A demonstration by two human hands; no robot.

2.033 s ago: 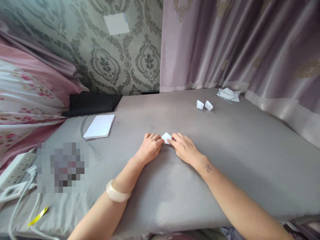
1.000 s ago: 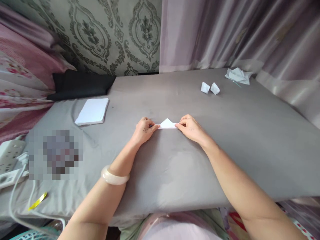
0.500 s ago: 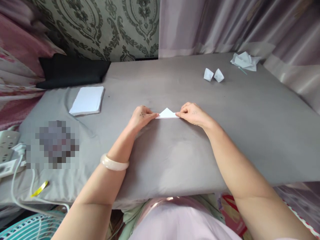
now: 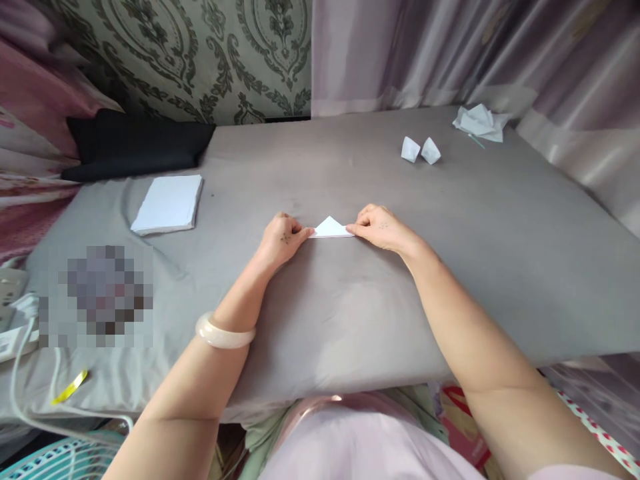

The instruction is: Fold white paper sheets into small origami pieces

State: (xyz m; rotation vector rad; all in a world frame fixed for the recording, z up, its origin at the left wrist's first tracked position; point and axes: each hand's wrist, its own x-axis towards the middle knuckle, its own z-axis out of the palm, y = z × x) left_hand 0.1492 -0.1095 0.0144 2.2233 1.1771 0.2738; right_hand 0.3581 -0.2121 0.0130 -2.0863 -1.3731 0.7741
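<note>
A small folded sheet of white paper lies at the middle of the grey-covered table. Its upper part rises to a point, and a straight strip runs along the near edge. My left hand pinches the left end between thumb and fingers. At the opposite end, my right hand pinches the paper in the same way. The ends of the strip are hidden under my fingertips. A pale bangle circles my left forearm.
A stack of white paper lies to the left, with a black cloth behind it. Two folded paper shapes and crumpled white paper sit at the back right. White cables and a yellow strip are front left.
The whole view has shifted slightly, so things appear a little further left. Both hands keep their pinch on the folded paper, whose shape looks the same.
</note>
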